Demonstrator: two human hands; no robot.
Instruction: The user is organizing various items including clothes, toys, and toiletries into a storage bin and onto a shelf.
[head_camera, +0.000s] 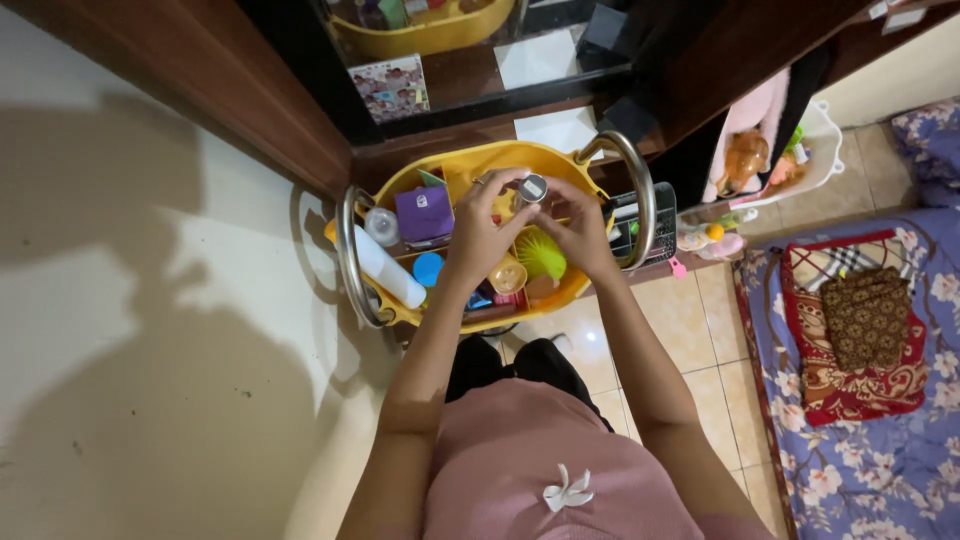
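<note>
Both my hands are raised over a yellow basket (470, 165) with two metal handles. My left hand (482, 228) and my right hand (578, 222) together hold a small round container with a silvery cap (532, 188), fingers wrapped around it from either side. Inside the basket lie a white bottle (388, 268), a small white round bottle (381, 226), a purple box (424, 213), a blue cap (428, 268), a neon green round brush (541, 254) and a small yellow-capped jar (508, 275). The container's body is mostly hidden by my fingers.
The basket stands on a dark wooden dresser (250, 90) with a mirror (470, 45) behind it. A dark comb-like item (632, 232) lies to the right. A white basket with toys (775, 160) sits on the tiled floor, beside a floral mattress (870, 400). A cream wall (130, 330) is at left.
</note>
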